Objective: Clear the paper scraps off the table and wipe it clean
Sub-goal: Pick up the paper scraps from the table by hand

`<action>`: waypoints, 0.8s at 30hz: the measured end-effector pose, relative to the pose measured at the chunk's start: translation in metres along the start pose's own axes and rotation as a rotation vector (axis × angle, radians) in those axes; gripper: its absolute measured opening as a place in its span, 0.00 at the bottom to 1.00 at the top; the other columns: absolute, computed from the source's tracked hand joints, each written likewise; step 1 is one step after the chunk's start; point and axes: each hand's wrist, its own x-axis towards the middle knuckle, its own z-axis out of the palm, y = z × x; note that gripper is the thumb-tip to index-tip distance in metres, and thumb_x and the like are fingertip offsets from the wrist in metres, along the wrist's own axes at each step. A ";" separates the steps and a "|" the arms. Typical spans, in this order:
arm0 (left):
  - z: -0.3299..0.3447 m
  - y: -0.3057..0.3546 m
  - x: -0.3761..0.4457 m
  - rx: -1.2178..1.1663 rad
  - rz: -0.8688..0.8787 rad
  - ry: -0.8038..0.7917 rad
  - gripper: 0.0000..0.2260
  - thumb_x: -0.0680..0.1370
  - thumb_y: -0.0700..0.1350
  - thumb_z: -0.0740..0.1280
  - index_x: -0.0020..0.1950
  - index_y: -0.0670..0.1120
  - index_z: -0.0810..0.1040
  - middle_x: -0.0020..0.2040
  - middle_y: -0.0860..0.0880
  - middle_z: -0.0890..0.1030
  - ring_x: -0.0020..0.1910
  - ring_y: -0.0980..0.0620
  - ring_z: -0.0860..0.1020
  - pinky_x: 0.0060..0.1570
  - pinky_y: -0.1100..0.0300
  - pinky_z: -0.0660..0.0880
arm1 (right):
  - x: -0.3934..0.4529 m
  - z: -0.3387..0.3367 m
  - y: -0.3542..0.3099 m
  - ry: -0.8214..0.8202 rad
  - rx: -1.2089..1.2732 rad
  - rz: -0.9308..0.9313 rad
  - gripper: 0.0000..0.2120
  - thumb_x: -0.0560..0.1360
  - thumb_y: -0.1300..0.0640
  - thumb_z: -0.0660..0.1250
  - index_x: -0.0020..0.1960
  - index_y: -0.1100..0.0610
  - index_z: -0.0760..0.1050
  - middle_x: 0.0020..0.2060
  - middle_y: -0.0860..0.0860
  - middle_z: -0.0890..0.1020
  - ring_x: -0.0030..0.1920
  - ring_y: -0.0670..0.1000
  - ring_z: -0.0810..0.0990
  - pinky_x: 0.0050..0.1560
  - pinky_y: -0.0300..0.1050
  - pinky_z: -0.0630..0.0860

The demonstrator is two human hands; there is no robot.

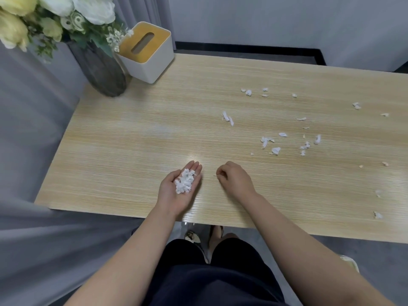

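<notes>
My left hand [174, 195] lies palm up near the front edge of the light wooden table [132, 133], cupping a heap of white paper scraps [185, 181]. Just to its right, my right hand [236, 178] rests on the table with its fingers curled, pinching a tiny scrap [215, 175] at the fingertips. Several more white scraps [276, 150] lie scattered over the right half of the table, out to its far right edge [378, 215].
A dark vase of white and yellow flowers [99, 67] stands at the back left corner, with a white tissue box with a yellow lid [146, 53] beside it. Grey curtains hang at the left. My legs and feet show below the table's front edge.
</notes>
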 end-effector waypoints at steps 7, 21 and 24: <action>0.003 -0.002 0.003 0.050 -0.012 -0.028 0.17 0.79 0.41 0.52 0.57 0.35 0.77 0.53 0.39 0.82 0.47 0.43 0.83 0.53 0.50 0.75 | -0.011 -0.028 -0.032 0.209 0.244 -0.097 0.03 0.75 0.58 0.67 0.46 0.56 0.79 0.42 0.46 0.76 0.42 0.45 0.74 0.45 0.41 0.72; 0.016 -0.001 0.019 0.122 0.000 -0.026 0.19 0.80 0.41 0.53 0.49 0.33 0.81 0.53 0.38 0.81 0.47 0.43 0.83 0.52 0.48 0.76 | -0.005 -0.036 -0.040 0.233 0.168 -0.153 0.07 0.77 0.54 0.65 0.50 0.54 0.81 0.44 0.47 0.78 0.45 0.45 0.74 0.44 0.41 0.71; 0.024 -0.002 0.026 0.124 -0.006 -0.037 0.18 0.78 0.40 0.53 0.49 0.33 0.82 0.53 0.38 0.81 0.48 0.41 0.83 0.52 0.49 0.76 | 0.002 -0.041 -0.029 0.266 0.209 -0.117 0.07 0.76 0.55 0.66 0.51 0.55 0.81 0.44 0.46 0.77 0.42 0.43 0.74 0.45 0.41 0.72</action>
